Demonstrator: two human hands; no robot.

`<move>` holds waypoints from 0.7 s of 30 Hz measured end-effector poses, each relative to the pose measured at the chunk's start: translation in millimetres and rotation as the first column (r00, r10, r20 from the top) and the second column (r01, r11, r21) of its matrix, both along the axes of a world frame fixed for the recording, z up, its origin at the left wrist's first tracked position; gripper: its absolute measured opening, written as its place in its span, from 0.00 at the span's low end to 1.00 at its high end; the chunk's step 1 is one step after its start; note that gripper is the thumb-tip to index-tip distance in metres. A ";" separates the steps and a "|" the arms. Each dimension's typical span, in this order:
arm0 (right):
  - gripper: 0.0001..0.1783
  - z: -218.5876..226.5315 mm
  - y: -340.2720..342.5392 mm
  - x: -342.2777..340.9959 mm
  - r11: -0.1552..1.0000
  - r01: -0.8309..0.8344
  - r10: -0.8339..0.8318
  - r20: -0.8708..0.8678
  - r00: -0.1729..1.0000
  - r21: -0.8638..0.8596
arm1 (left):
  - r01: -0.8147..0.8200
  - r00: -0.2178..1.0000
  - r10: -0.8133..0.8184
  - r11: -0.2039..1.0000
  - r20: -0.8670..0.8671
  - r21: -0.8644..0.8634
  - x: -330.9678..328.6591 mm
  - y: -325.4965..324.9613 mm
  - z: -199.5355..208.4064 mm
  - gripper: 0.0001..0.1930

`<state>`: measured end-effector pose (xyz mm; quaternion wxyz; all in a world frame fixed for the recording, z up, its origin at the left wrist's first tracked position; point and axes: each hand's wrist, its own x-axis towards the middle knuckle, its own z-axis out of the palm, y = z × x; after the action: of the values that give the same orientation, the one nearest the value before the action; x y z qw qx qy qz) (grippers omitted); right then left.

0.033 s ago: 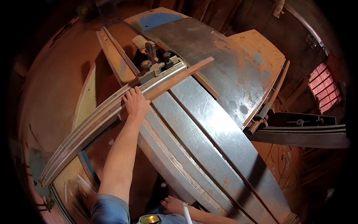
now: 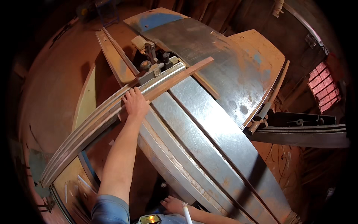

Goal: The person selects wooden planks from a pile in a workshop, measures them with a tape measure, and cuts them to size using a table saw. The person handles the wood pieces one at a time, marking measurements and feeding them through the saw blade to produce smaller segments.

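Observation:
My left hand (image 2: 136,102) reaches across the metal fence rail (image 2: 108,106). Its fingers curl over the rail, and the thumb lies by the near end of a long reddish-brown wooden strip (image 2: 182,76), which it grips against the rail. That strip lies along the fence and crosses the slotted metal table of a saw-like machine (image 2: 194,108). Low in the view, my right hand (image 2: 174,205) rests by the table's near edge, holding nothing that I can see. Its fingers are slightly apart and partly in shadow. A clamp-like stop with knobs (image 2: 151,69) sits on the rail.
A dark metal side table (image 2: 223,74) with blue and rusty patches spreads beyond the slots. A black-and-grey arm (image 2: 302,136) juts out at the right. Reddish dust covers the floor (image 2: 48,97). A white stick (image 2: 187,214) pokes up at the bottom edge.

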<state>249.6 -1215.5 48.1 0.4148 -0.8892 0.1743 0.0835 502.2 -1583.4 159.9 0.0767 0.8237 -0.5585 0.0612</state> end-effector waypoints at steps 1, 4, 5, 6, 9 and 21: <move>0.36 -0.2 -1.4 1.4 1.000 -0.002 0.002 -0.009 1.000 0.016 | 0.000 1.000 0.000 1.000 -0.004 0.004 1.1 -0.5 -0.5 0.39; 0.36 -0.6 -4.8 3.4 1.000 -0.008 0.009 -0.018 1.000 0.014 | -0.021 1.000 0.020 1.000 0.016 0.012 4.5 -4.1 -5.2 0.40; 0.37 -2.5 -4.9 3.8 1.000 -0.007 0.007 -0.018 1.000 0.012 | -0.028 0.999 0.028 1.000 0.017 0.009 4.9 -4.9 -6.0 0.40; 0.37 -5.5 -4.6 4.4 1.000 -0.006 0.006 -0.018 1.000 0.010 | -0.024 0.999 0.024 1.000 0.021 0.009 5.9 -5.6 -6.6 0.40; 0.36 -5.1 -8.6 6.6 1.000 -0.023 0.022 -0.053 0.998 -0.012 | -0.009 1.000 0.009 1.000 0.025 0.010 10.2 -9.9 -8.7 0.41; 0.12 159.4 -283.0 -109.1 0.851 0.525 -0.515 0.176 0.839 -0.011 | 0.303 0.945 -0.289 0.950 0.153 -0.076 43.8 3.1 -36.5 0.33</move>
<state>140.5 -1498.6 207.5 0.4087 -0.8240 0.3761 -0.1118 546.0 -1580.2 123.5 0.0860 0.7194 -0.6761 0.1340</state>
